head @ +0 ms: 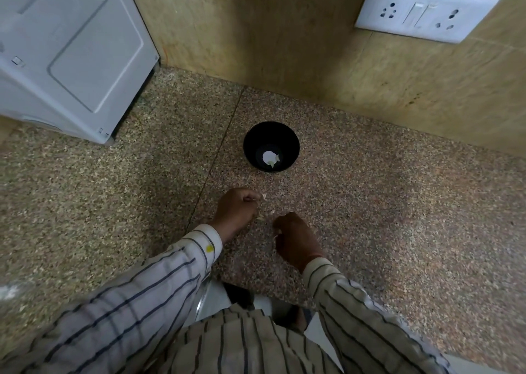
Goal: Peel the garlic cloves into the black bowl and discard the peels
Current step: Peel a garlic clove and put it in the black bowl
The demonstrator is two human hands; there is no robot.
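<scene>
Right hand [296,238]: nearest, fingers curled tight over something small; what it holds is hidden.
Left hand [236,210]: fingers pinching a pale garlic clove [263,196], papery scraps hanging below.
Handling: cloves look light, firm and small; skin thin and brittle, likely best caught at a tip and pulled away.
Surface [384,202]: speckled stone, against which peels hide easily.
Black bowl [271,146]: beyond the hands, apart, holding one pale piece.
Around: white appliance [71,54] far left, socket plate [424,10] on the wall; neither obstructs.
</scene>
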